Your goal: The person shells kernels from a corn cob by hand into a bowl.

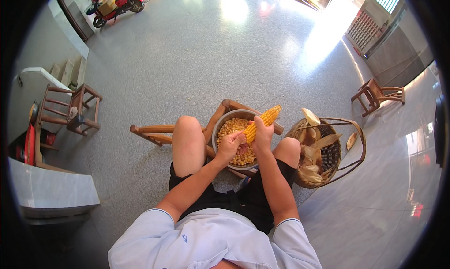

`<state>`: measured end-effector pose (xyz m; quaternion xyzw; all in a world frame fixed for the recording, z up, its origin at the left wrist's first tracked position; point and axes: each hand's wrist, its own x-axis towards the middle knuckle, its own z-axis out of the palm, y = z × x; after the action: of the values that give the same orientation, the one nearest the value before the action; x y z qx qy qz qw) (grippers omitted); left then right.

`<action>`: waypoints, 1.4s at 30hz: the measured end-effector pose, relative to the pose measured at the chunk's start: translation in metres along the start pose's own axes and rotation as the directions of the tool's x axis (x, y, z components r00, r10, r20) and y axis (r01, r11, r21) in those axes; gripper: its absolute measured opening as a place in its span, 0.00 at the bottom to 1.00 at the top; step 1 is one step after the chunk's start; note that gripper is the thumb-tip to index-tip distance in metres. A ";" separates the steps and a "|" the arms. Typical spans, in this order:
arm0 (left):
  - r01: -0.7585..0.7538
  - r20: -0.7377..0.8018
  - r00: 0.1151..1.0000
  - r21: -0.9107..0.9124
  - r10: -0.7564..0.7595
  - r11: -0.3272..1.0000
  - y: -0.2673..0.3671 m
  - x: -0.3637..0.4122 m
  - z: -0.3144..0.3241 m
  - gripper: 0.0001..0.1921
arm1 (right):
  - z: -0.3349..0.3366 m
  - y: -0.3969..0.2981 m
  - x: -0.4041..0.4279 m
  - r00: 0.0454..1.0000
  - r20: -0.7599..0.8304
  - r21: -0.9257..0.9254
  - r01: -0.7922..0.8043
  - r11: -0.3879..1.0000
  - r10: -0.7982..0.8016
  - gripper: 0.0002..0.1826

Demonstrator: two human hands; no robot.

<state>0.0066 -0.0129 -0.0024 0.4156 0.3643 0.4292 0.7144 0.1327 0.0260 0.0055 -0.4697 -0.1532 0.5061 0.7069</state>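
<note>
A dried yellow ear of corn [270,116] slants up and to the right between my knees, its far end free. My right hand [264,133] wraps around its middle, thumb along the top. At the lower end my left hand [230,147] pinches the cob, with thumb and fingers against the kernels. Both hands are above a round metal basin [214,133]. Loose corn kernels [233,124] cover its bottom, partly hidden by my hands. The basin rests within the wooden frame of a low stool or chair [216,117], which is partly hidden.
Right of my knee stands a wicker basket [330,156] with a tall handle, containing dry corn husks [309,156]. One husk piece [351,141] lies on the floor beyond. Wooden chairs [84,109] stand left and right [376,95]. A red scooter [119,5] is parked far back.
</note>
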 end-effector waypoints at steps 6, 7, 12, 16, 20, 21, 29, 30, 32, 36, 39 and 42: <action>0.058 -0.075 0.995 -0.065 -0.063 0.996 -0.002 0.000 0.002 0.22 | -0.004 0.004 0.003 1.000 0.018 0.019 0.007 1.000 -0.007 0.25; 0.062 -0.044 0.997 -0.109 -0.067 0.992 -0.002 0.000 0.000 0.22 | -0.004 0.006 0.003 1.000 0.019 0.020 0.008 1.000 -0.008 0.25; 0.090 -0.011 0.996 -0.076 -0.091 0.993 0.005 -0.001 0.002 0.21 | 0.000 0.006 0.000 1.000 -0.003 -0.061 0.009 0.998 -0.009 0.25; 0.083 0.020 0.996 0.033 -0.084 0.996 0.004 0.001 -0.004 0.20 | 0.001 0.006 -0.003 1.000 0.022 -0.086 0.001 0.996 0.001 0.24; 0.119 0.059 0.991 -0.044 -0.117 0.992 0.002 0.002 -0.007 0.22 | 0.001 0.002 -0.002 0.999 0.033 -0.075 -0.037 0.997 0.040 0.23; 0.120 0.060 0.991 -0.044 -0.117 0.992 0.003 0.001 -0.007 0.22 | 0.001 0.001 -0.003 0.999 0.044 -0.070 -0.029 0.997 0.032 0.23; 0.147 0.100 0.986 -0.103 -0.136 0.984 -0.001 0.003 -0.006 0.16 | -0.003 -0.001 0.002 0.997 0.029 -0.069 -0.074 0.995 0.076 0.23; 0.146 0.101 0.986 -0.102 -0.135 0.984 -0.004 0.004 -0.007 0.16 | -0.003 0.000 0.002 0.997 0.031 -0.074 -0.064 0.995 0.067 0.23; 0.162 0.110 0.984 -0.229 -0.140 0.960 -0.009 0.005 -0.012 0.17 | -0.003 0.001 0.003 0.998 0.024 -0.065 -0.060 0.996 0.061 0.23; 0.131 0.055 0.991 -0.194 -0.123 0.972 -0.003 0.004 -0.006 0.19 | -0.004 0.004 0.003 0.999 0.008 -0.079 -0.045 0.996 0.046 0.25; 0.101 0.056 0.994 -0.227 -0.091 0.969 0.001 0.003 -0.006 0.20 | -0.002 0.006 0.004 0.998 0.026 -0.026 -0.048 0.999 0.049 0.26; 0.044 -0.004 0.999 0.047 -0.044 0.998 0.004 0.003 -0.002 0.20 | -0.002 0.005 0.001 0.995 0.067 -0.021 -0.066 0.998 0.068 0.27</action>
<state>0.0041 -0.0084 0.0001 0.4236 0.3845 0.4053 0.7131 0.1316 0.0258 -0.0001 -0.4638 -0.1659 0.5437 0.6796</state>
